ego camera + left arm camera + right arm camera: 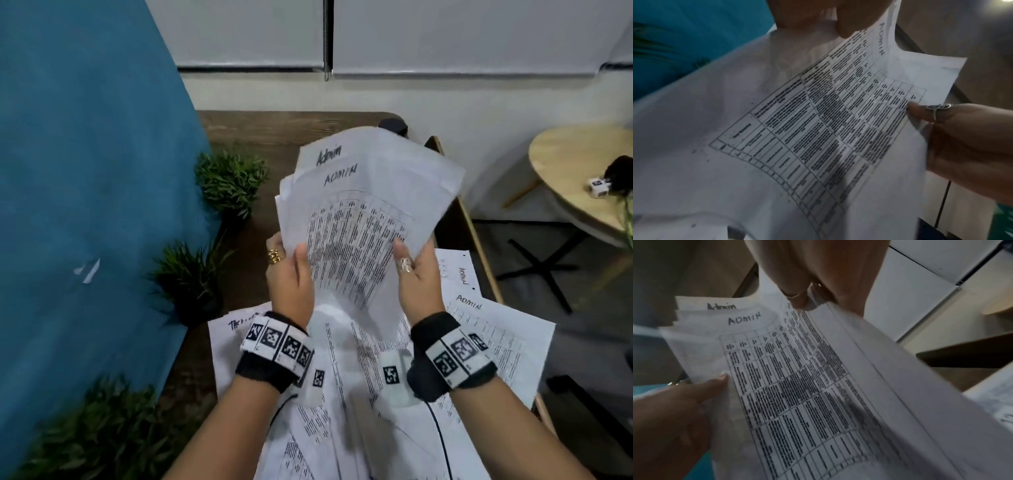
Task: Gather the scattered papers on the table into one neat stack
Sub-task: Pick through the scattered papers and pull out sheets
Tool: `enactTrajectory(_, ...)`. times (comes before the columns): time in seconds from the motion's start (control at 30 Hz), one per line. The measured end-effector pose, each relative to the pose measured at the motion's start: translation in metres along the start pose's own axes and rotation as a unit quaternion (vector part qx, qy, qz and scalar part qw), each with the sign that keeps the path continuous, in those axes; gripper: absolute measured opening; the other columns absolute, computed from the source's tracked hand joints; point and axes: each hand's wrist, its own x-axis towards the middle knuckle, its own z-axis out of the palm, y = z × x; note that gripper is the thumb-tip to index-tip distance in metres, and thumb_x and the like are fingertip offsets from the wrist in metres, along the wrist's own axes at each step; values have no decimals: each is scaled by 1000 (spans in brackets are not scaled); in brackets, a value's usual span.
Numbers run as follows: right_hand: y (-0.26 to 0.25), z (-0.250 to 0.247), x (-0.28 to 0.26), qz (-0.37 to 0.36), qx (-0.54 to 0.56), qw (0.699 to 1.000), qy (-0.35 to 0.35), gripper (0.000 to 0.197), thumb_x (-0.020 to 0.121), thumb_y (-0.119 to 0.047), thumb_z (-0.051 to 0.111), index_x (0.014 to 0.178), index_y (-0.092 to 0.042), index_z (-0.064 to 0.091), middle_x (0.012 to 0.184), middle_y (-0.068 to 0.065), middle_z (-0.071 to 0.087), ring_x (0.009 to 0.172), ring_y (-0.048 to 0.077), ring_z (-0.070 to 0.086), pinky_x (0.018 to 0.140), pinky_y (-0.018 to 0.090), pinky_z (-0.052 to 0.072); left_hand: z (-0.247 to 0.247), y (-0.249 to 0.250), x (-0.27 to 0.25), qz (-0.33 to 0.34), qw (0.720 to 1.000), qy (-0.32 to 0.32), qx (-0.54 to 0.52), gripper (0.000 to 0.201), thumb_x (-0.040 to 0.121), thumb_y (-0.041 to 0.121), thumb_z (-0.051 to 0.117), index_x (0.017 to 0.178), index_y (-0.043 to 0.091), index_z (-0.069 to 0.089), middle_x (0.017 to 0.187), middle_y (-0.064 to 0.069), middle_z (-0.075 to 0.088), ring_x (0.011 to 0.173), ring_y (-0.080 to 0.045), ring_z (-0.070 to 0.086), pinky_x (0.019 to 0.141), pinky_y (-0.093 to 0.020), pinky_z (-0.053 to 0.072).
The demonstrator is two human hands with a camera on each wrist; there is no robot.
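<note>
Both hands lift a bundle of papers [363, 212] clear of the wooden table [260, 137]

The left hand [291, 274] and the right hand [416, 274] each clamp one side of the bundle, thumbs over the printed top sheet marked "ADMIN", its edges uneven; loose sheets [493, 342] lie fanned and overlapping on the table below the bundle, and two potted plants [229, 181] stand on the table to the bundle's left, against a blue panel [85, 171]

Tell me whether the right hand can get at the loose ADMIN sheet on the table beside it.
Probably not yet: the right hand grips the held bundle. The ADMIN sheet lies uncovered nearby.
</note>
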Motion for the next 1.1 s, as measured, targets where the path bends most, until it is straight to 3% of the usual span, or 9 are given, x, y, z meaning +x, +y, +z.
enactTrajectory(0.1, 11, -5, -14, 45, 19, 998, -31, 60, 92, -12, 51, 136, -36, 19, 124, -24, 42, 115, -8, 47, 97, 9, 39, -3, -10, -15, -35, 999, -33, -21, 19, 96, 23, 44, 113, 29, 38, 101, -16, 61, 70, -15, 61, 63, -24, 53)
enactTrajectory(0.2, 33, -12, -19, 104, -24, 993, -53, 54, 87, -3, 56, 123, -30, 27, 122, -3, 52, 115, 17, 52, 109, 44, 37, -3, -40, -32, -120, 990, -77, -21, 35, 95, 24, 45, 126, 16, 30, 96, 0, 64, 81, 0, 64, 71, -17, 55)
enactTrajectory(0.27, 34, -16, -14, 101, -43, 993, -33, 49, 85, -1, 59, 113, -31, 32, 109, -1, 60, 103, 15, 58, 105, 50, 40, -6, -46, -31, -136, 987, -80, -19, 27, 96, 21, 45, 119, 21, 31, 87, 14, 59, 72, 10, 61, 64, -8, 50)
enactTrajectory(0.4, 29, -12, -4, 82, 0, 997, -16, 46, 81, -11, 66, 113, -31, 38, 114, 0, 60, 109, 18, 57, 103, 47, 42, -6, -46, -20, -131, 989, -69, -28, 26, 96, 18, 45, 118, 13, 35, 84, 12, 58, 68, 14, 57, 62, -6, 46)
enactTrajectory(0.6, -10, -6, 6, 31, 74, 997, 3, 66, 69, -56, 66, 123, -28, 42, 115, -12, 58, 104, -2, 58, 82, 15, 50, -2, -60, -14, -143, 983, -114, -23, 27, 94, 7, 49, 116, -7, 50, 95, 12, 52, 87, 14, 48, 67, 10, 39)
enactTrajectory(0.73, -40, 1, 29, -3, 94, 991, 90, 68, 60, -76, 60, 100, -21, 55, 105, 6, 64, 100, 20, 63, 86, 36, 52, -6, -64, -13, -126, 983, -132, -29, 24, 93, 8, 51, 112, -6, 54, 96, 7, 58, 87, 10, 53, 77, 0, 47)
enactTrajectory(0.9, -47, 9, 43, 49, 138, 975, 169, 39, 75, -51, 66, 59, -25, 42, 55, -14, 47, 52, 3, 47, 58, 20, 44, -9, -61, -15, -126, 981, -118, -93, 41, 82, 17, 67, 117, 7, 47, 98, 17, 58, 88, 19, 59, 76, 1, 46)
enactTrajectory(1.03, -41, 11, 47, 59, 112, 973, 194, 26, 69, -40, 75, 70, -27, 52, 74, -7, 56, 73, 10, 53, 75, 29, 47, -10, -60, -14, -163, 974, -116, -107, 36, 81, 10, 68, 105, 29, 49, 102, 2, 62, 96, -9, 62, 89, -26, 49)
enactTrajectory(1.1, -39, 10, 49, 49, 101, 974, 199, 30, 66, -45, 73, 81, -30, 53, 84, -4, 58, 81, 11, 57, 82, 32, 50, -11, -59, -12, -156, 976, -115, -103, 38, 82, 9, 67, 105, 30, 46, 101, 5, 63, 93, 0, 63, 85, -20, 50)
